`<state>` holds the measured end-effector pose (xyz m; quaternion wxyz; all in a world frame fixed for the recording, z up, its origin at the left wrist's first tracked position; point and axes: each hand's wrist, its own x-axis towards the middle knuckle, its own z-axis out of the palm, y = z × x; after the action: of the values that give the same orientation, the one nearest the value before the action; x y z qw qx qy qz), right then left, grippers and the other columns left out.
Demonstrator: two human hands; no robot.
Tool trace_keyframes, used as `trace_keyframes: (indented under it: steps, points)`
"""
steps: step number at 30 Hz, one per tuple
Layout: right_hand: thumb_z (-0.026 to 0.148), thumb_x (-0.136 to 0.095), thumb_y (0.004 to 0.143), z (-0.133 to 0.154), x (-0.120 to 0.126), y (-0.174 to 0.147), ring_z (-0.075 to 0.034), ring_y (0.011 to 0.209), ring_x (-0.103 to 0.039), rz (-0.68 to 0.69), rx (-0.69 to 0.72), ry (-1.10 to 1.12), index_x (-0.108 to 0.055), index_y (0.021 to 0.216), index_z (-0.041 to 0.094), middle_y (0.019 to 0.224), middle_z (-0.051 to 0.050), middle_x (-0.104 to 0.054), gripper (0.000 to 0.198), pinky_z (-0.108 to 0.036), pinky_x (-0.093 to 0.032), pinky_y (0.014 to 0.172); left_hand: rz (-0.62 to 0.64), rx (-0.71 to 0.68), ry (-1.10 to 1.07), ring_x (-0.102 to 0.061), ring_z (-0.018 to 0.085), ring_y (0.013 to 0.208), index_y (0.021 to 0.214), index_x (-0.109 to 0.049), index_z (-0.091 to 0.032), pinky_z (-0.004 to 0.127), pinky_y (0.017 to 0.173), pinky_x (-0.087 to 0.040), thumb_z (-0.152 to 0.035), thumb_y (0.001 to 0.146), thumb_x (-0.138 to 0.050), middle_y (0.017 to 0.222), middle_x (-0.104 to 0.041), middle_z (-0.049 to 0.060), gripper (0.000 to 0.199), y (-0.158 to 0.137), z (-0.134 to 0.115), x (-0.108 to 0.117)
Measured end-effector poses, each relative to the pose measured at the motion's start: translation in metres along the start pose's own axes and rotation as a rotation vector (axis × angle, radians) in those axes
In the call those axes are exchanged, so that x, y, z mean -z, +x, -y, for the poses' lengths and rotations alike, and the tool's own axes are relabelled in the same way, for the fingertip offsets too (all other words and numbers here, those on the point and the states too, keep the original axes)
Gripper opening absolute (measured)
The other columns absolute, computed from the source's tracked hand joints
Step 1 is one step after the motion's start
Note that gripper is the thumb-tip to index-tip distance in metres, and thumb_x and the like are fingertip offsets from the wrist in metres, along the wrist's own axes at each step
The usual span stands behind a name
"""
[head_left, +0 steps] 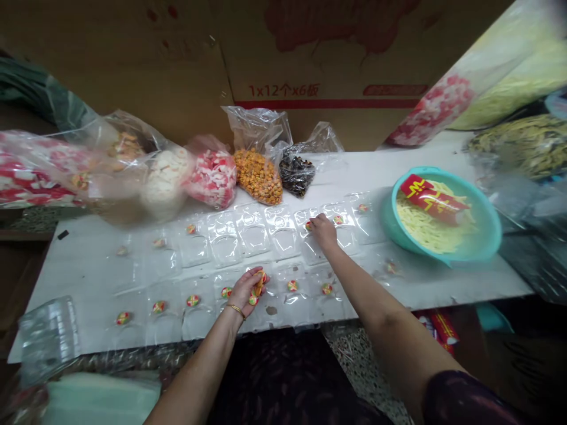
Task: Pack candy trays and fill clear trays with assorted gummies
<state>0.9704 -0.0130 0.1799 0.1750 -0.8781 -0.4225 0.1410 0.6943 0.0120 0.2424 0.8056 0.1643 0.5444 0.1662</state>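
- Toward the worktop's (88, 265) left edge, I saw the near-row clear trays (195, 316) each holding one round sweet (123, 318).
- My left hand (248, 289) was clenched on a bunch of sweets at the near edge.
- My right hand (322, 229) pinched one sweet into a far-row tray; I judged several middle trays (254, 236) still unfilled.

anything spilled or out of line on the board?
One small round piece lies loose on the white board near the teal bowl, apart from the rows of clear trays. Right hand is at a back-row tray; left hand holds several pieces.
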Motion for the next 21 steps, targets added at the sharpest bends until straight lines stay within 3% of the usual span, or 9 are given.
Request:
trace_keyframes:
  steps: [4,8,10,12,14,16,18,21]
  points:
    - [0.017,-0.049,0.078,-0.004,0.006,-0.005,-0.017,0.083,-0.051,0.059,0.080,-0.034,-0.066,0.077,0.020,0.089,-0.007,-0.060,0.017,-0.026,-0.035,0.072,-0.005,-0.037,0.013,-0.052,0.006,0.048,0.091,-0.056,-0.015,0.015,0.039,-0.040,-0.014,0.065,-0.065,0.069,-0.060,0.001,0.027,0.002,-0.004,-0.003]
    - [0.022,-0.045,0.081,0.021,0.012,-0.018,-0.018,0.084,-0.053,0.030,0.079,0.079,-0.064,0.093,0.018,0.093,-0.008,-0.061,0.023,-0.028,-0.038,0.075,0.005,-0.079,0.028,-0.052,0.006,0.048,0.088,-0.057,-0.014,0.016,0.041,-0.041,-0.014,0.064,-0.066,0.071,-0.061,0.001,0.026,0.007,-0.007,-0.009]
    - [0.030,-0.047,0.080,0.047,0.009,-0.035,-0.016,0.077,-0.056,0.140,0.094,0.330,-0.065,0.092,0.019,0.087,-0.005,-0.064,0.024,-0.027,-0.041,0.071,0.018,-0.103,0.042,-0.052,0.006,0.048,0.091,-0.057,-0.014,0.016,0.042,-0.042,-0.013,0.064,-0.066,0.072,-0.062,0.002,0.029,0.009,-0.008,-0.012]
    - [0.035,-0.054,0.073,0.073,0.002,-0.057,-0.015,0.067,-0.057,0.354,0.111,0.604,-0.067,0.081,0.019,0.073,-0.002,-0.065,0.022,-0.026,-0.043,0.064,0.026,-0.119,0.047,-0.053,0.006,0.049,0.096,-0.055,-0.013,0.017,0.044,-0.044,-0.012,0.064,-0.065,0.070,-0.062,0.001,0.034,0.010,-0.009,-0.013]
    - [0.033,-0.058,0.067,0.092,-0.006,-0.075,-0.013,0.059,-0.055,0.501,0.074,0.760,-0.067,0.073,0.018,0.063,0.000,-0.063,0.018,-0.025,-0.043,0.057,0.032,-0.119,0.038,-0.053,0.007,0.048,0.101,-0.052,-0.014,0.018,0.044,-0.045,-0.012,0.065,-0.065,0.067,-0.061,0.001,0.038,0.009,-0.009,-0.013]
    - [0.030,-0.059,0.063,0.101,-0.014,-0.081,-0.011,0.051,-0.051,0.554,0.004,0.843,-0.065,0.068,0.017,0.057,0.001,-0.060,0.015,-0.023,-0.041,0.052,0.036,-0.110,0.010,-0.055,0.008,0.050,0.102,-0.050,-0.015,0.019,0.045,-0.045,-0.012,0.066,-0.065,0.068,-0.062,0.001,0.039,0.006,-0.009,-0.010]
    - [0.029,-0.059,0.062,0.100,-0.020,-0.072,-0.010,0.048,-0.049,0.513,-0.046,0.855,-0.064,0.067,0.017,0.054,0.002,-0.058,0.014,-0.023,-0.041,0.050,0.023,-0.099,-0.030,-0.059,0.010,0.057,0.097,-0.051,-0.015,0.019,0.046,-0.045,-0.013,0.066,-0.065,0.073,-0.064,0.004,0.034,0.003,-0.011,-0.003]
    - [0.030,-0.056,0.064,0.090,-0.026,-0.037,-0.010,0.050,-0.050,0.276,-0.124,0.716,-0.063,0.069,0.017,0.056,0.002,-0.059,0.015,-0.023,-0.042,0.052,-0.030,-0.086,-0.074,-0.061,0.012,0.064,0.088,-0.053,-0.013,0.017,0.045,-0.045,-0.014,0.067,-0.064,0.079,-0.064,0.007,0.024,-0.004,-0.015,0.011]
